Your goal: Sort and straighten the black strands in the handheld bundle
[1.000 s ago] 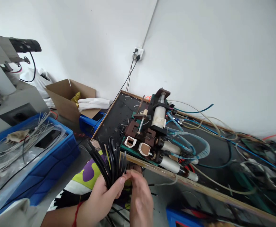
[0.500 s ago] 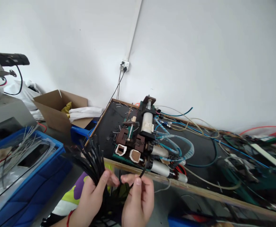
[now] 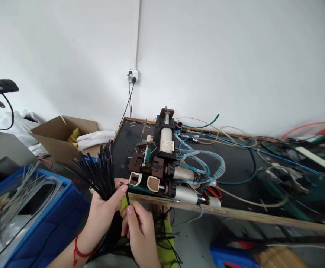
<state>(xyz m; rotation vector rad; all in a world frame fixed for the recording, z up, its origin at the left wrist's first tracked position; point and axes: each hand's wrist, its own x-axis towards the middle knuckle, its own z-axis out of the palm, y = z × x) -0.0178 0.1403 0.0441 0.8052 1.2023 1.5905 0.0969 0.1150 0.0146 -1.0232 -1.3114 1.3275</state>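
Note:
A thick bundle of black cables (image 3: 102, 175) fans upward out of my left hand (image 3: 102, 214), whose fingers are wrapped round it; a red string bracelet is on that wrist. Between thumb and fingers, my right hand (image 3: 141, 229) pinches one short black cable (image 3: 127, 197), its upper end by my left fingertips. Just beyond both hands stands a pneumatic fixture with a white cylinder (image 3: 166, 140). Its two brown jaw blocks with pale edges (image 3: 153, 184) face me, and the hands are apart from them. More black cables (image 3: 165, 236) hang over my lap.
The fixture is on a black workbench (image 3: 235, 175) with a wooden edge. Air hoses (image 3: 218, 167) loop to its right. A blue bin (image 3: 67, 204) with thin pale wires is at left, and an open cardboard box (image 3: 51, 139) behind it. A blue container (image 3: 232, 257) is under the bench.
The view has swung to the right. My right hand has moved in against my left with its cable, which now points up toward the left fingertips. The bundle stays in my left hand.

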